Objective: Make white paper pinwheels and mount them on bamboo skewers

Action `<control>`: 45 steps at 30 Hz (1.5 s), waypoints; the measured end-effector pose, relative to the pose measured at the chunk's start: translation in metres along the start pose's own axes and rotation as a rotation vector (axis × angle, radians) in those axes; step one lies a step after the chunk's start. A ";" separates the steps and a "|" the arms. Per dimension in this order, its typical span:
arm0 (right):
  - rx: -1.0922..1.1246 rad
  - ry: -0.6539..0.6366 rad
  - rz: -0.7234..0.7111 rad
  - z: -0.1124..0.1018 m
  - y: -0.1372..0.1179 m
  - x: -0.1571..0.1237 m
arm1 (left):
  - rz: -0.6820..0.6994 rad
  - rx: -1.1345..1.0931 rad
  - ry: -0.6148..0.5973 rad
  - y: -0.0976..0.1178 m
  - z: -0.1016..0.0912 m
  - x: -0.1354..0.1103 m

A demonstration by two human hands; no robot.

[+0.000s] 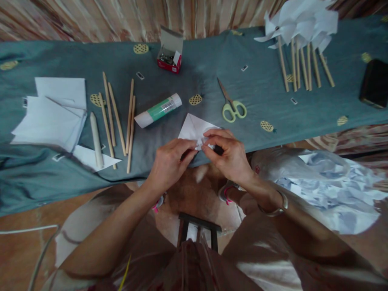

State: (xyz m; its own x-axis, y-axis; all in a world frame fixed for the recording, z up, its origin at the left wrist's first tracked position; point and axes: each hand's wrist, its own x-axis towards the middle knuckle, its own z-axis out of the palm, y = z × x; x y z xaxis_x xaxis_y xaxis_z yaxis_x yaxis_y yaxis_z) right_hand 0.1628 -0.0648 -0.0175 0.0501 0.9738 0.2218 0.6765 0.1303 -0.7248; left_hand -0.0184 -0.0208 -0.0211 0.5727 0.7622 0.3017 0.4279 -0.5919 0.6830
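A square of white paper point(194, 126) with crease lines lies at the front edge of the cloth-covered table, one corner pointing away from me. My left hand point(172, 159) pinches its near edge between thumb and fingers. Close beside it, my right hand point(227, 153) grips the same near part, fingertips almost meeting the left ones. The paper looks crumpled or folded where the fingertips press; its exact shape there is hidden. Beyond the paper lie a glue stick point(159, 110) with a green label and, to the right, green-handled scissors point(232, 103), blades pointing away.
Wooden sticks point(117, 117), a white marker-like stick point(96, 139) and stacked white paper point(51, 123) lie left. An open red box point(169, 60) of small metal pieces stands behind. Paper pinwheels point(303, 28) on sticks and a dark phone-like object point(374, 83) are right. A scrap-filled plastic bag point(330, 186) sits below.
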 end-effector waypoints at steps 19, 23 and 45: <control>-0.069 0.023 -0.053 0.001 0.000 -0.004 | 0.118 0.004 -0.054 -0.003 -0.001 0.005; -0.080 0.016 -0.062 0.001 -0.001 -0.004 | 0.122 -0.007 -0.059 -0.003 -0.001 0.007; -0.173 -0.029 -0.122 0.002 -0.001 -0.006 | 0.098 -0.013 -0.128 -0.007 -0.003 0.011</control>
State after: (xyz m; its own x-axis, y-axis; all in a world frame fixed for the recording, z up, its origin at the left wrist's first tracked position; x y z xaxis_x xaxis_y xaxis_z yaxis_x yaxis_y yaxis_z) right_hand 0.1608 -0.0704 -0.0193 -0.0596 0.9580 0.2806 0.7926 0.2163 -0.5701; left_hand -0.0170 -0.0074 -0.0211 0.6960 0.6607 0.2810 0.3567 -0.6578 0.6633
